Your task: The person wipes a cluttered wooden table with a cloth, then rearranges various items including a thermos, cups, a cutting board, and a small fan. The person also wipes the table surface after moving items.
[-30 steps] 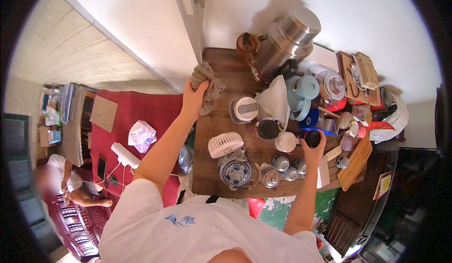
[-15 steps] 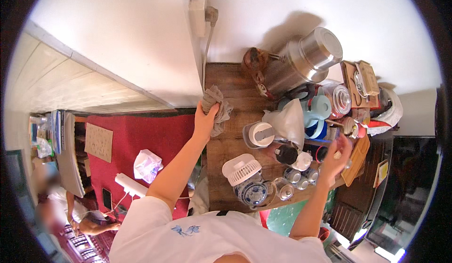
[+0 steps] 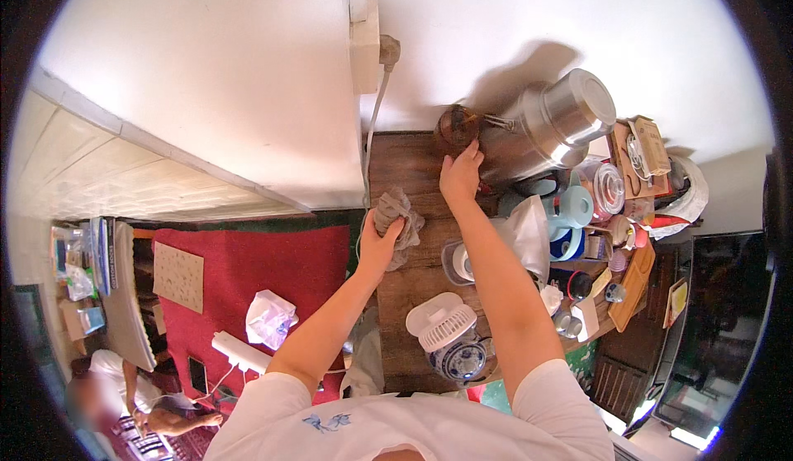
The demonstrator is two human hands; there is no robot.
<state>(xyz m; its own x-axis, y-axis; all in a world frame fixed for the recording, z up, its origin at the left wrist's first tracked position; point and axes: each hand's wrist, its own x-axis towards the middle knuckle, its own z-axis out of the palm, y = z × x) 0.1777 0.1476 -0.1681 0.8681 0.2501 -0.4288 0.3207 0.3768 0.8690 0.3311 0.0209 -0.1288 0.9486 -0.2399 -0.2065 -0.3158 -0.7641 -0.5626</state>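
My left hand (image 3: 378, 248) is closed around a crumpled grey cloth (image 3: 400, 213) on the left part of the brown wooden table (image 3: 401, 316). Stretched to the back of the table, my right hand (image 3: 461, 178) has its fingers curled at the lower part of a dark brown, rounded, shiny vessel (image 3: 456, 127). The hand partly hides that vessel. Right beside it stands a large steel thermos flask (image 3: 529, 130). My right forearm covers part of a lidded clear container (image 3: 456, 261).
A white slotted basket-like lid (image 3: 442, 320) and a blue-and-white porcelain pot (image 3: 461, 360) stand near the front edge. Light-blue jugs (image 3: 570, 206), jars and cups crowd the right side. A plugged cable (image 3: 378, 114) hangs down the wall. Leftward, a person sits beside a red-covered surface (image 3: 248, 267).
My right hand has moved from the cluttered right side to the brown vessel at the back. My left hand still grips the cloth. The whole view has shifted slightly.
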